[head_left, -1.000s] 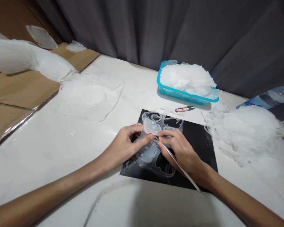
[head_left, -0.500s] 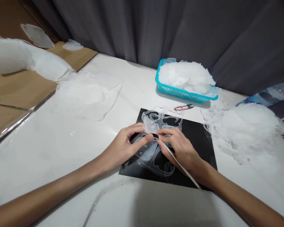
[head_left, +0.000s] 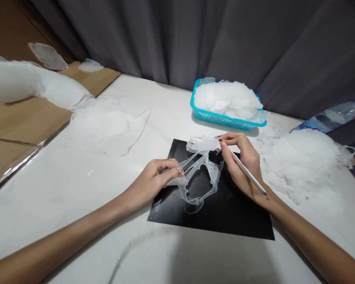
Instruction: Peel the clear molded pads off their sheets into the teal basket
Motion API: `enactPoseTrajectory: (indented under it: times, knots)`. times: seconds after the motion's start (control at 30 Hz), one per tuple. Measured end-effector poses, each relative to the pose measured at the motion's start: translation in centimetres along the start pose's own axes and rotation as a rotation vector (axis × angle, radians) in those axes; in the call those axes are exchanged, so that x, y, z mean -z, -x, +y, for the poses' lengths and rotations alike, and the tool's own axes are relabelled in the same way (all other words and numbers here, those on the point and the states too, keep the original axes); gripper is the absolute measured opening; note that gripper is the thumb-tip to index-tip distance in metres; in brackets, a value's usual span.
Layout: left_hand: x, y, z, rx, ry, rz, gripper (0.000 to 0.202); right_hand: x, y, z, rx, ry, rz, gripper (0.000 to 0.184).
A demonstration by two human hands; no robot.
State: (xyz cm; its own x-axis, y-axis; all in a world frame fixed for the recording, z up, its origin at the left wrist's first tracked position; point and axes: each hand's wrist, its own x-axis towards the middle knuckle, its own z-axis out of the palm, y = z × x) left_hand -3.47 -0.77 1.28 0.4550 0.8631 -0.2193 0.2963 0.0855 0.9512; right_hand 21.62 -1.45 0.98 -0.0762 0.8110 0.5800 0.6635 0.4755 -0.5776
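Over a black mat (head_left: 225, 213), a translucent, rubbery sheet frame (head_left: 214, 177) with cut-out openings hangs stretched between my hands. My left hand (head_left: 156, 177) pinches its left side, with a bit of the sheet between thumb and fingers. In my right hand (head_left: 242, 161) is a thin white stick-like tool (head_left: 251, 177), lying back across the palm toward the wrist. The right fingertips touch a bunched cluster of translucent flat pieces (head_left: 204, 145) at the mat's far edge. Exactly what those fingertips grip besides the tool is hidden.
A blue basket (head_left: 225, 121) heaped with translucent pieces stands at the back. To the right lie a pile of translucent scraps (head_left: 307, 161) and a plastic bottle (head_left: 328, 116). At left are a clear bag (head_left: 106, 126) and cardboard (head_left: 26, 118). A grey curtain (head_left: 165, 39) hangs behind.
My right hand has moved up and away to the right, pulling flat pieces toward the mat's far edge. The sheet has lifted and stretched into strands from my left hand, which stays nearly in place.
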Motion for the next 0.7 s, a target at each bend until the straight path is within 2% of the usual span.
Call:
enactPoseTrajectory:
  times: [0.13,0.23,0.27,0.33,0.4,0.43,0.47,0.5,0.57,0.63,0.7]
  knots:
    - [0.0,0.1,0.2,0.006,0.000,-0.009,0.026,-0.2,-0.1,0.3,-0.079,-0.095,-0.001,0.008]
    - [0.0,0.4,0.2,-0.036,-0.099,-0.021,0.026,-0.2,0.1,-0.7,0.013,-0.153,-0.101,0.006]
    - [0.0,0.5,0.1,-0.050,-0.162,0.019,0.026,-0.1,0.2,-1.1,0.058,-0.168,-0.145,0.006]
    - [0.1,0.5,-0.2,-0.101,-0.309,0.195,0.031,0.0,0.4,-2.0,0.133,-0.199,-0.235,0.006]
    - [0.2,0.4,-0.3,-0.229,-0.456,0.393,0.051,0.0,0.5,-2.6,0.181,-0.225,-0.303,0.005]
    - [0.4,0.3,-0.4,-0.320,-0.524,0.430,0.060,0.0,0.6,-2.9,0.200,-0.233,-0.327,0.005]
    - [0.5,0.2,-0.3,-0.412,-0.585,0.401,0.063,-0.1,0.6,-3.1,0.220,-0.241,-0.347,0.004]
    - [0.6,0.1,-0.3,-0.488,-0.634,0.322,0.058,-0.1,0.7,-3.3,0.241,-0.248,-0.359,0.005]
    - [0.8,-0.2,-0.1,-0.557,-0.676,0.140,0.032,-0.2,0.8,-3.4,0.273,-0.251,-0.366,0.009]
    - [1.0,-0.4,0.1,-0.530,-0.648,0.064,0.015,0.0,0.8,-3.3,0.277,-0.195,-0.314,0.013]
    - [1.0,-0.5,0.3,-0.459,-0.564,0.087,0.017,0.2,0.8,-2.8,0.258,-0.095,-0.220,0.014]
